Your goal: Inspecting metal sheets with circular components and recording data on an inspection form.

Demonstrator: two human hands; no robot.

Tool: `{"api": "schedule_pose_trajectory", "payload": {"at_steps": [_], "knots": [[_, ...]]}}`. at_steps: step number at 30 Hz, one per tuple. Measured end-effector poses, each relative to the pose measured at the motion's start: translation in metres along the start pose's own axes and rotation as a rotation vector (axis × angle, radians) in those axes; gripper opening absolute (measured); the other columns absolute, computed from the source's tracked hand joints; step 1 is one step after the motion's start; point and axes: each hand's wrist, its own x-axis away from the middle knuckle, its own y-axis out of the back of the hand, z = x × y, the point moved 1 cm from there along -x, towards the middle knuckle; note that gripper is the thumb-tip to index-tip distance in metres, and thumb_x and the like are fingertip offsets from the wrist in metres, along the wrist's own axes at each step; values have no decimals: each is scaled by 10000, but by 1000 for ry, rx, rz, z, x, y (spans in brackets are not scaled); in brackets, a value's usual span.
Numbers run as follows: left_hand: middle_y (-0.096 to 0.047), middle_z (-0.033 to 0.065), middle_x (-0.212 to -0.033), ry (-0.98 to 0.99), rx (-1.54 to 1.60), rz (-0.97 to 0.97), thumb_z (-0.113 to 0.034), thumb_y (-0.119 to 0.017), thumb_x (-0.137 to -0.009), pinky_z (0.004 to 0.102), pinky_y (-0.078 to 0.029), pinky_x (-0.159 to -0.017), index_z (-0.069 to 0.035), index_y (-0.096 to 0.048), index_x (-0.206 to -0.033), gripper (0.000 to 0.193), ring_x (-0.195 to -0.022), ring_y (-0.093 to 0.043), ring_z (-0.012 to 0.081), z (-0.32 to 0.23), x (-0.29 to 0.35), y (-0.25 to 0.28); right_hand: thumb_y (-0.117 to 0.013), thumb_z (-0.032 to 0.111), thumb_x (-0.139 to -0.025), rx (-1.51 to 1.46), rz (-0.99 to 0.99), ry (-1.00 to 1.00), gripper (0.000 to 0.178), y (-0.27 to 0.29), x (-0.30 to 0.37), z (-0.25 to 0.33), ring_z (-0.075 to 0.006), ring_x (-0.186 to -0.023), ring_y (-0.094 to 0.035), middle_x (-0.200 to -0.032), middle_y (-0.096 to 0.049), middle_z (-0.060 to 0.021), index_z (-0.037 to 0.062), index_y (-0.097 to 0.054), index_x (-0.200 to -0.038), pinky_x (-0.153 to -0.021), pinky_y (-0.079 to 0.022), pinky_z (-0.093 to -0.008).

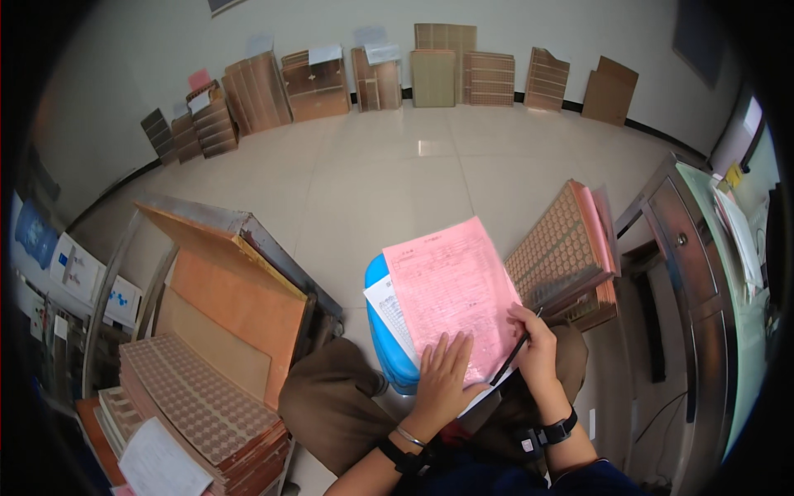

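Observation:
A pink printed form [451, 289] lies over a white sheet [387, 310] on a blue stool [377, 273] in front of my knees. Across the form's lower part rests my left hand [447, 368], its fingers stretched out and the palm down. At the form's right edge, my right hand [536, 343] is closed round a slim black pen [511, 360], which slants down to the left. What lies beneath the lower edge of the papers is partly hidden by my hands and wrists.
Stacked patterned circuit panels [203, 393] stand at left beside a metal-framed rack [273, 256]. More panels [550, 248] lean close on my right, near a metal desk [678, 223] with drawers. Several panel stacks [434, 78] line the far wall across the tiled floor [380, 182].

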Motion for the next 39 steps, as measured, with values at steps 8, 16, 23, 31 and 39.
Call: {"api": "schedule_pose_trajectory", "payload": {"at_steps": [8,16,23,31,39], "knots": [[-365,193,-1405,127,144,-146,-195,-564,-848,503,-216,-1071,-6,-326,-1380,612,-1309,-330,350,7,-3,-18,-294,327,-1010,-846,-106,-233,420,-14,-26,50,-182,-910,-611,-1120,-565,-177,15,-365,-1282,-753,-536,-308],[-477,224,-1280,214,782,-350,-131,-362,-965,404,-322,-1026,66,-452,-1259,365,-1206,-443,340,-1,2,-9,-367,274,-995,-755,-19,-443,322,-92,-29,8,-96,-620,-501,-724,-524,-40,2,-539,-976,-575,-446,-237],[-361,187,-1405,388,1137,-473,-350,-312,-1002,381,-305,-1043,35,-343,-1355,523,-1280,-380,296,25,24,3,-533,28,-881,-674,172,-378,53,-101,-40,2,-80,-616,-535,-701,-546,-27,22,-492,-847,-566,-435,-202],[-359,181,-1390,312,1249,-504,-454,-328,-976,417,-303,-1048,9,-349,-1348,595,-1287,-351,264,38,36,-2,-637,48,-797,-431,177,-176,138,-100,-39,15,-13,-544,-415,-623,-495,41,52,-507,-753,-488,-336,-177],[-504,103,-1186,411,1011,-382,-241,-374,-996,332,-369,-932,39,-442,-1237,375,-1080,-471,182,31,47,-1,-666,67,-783,-296,187,-129,197,-103,-35,11,-37,-535,-432,-595,-495,18,45,-490,-696,-480,-357,-207]]}}
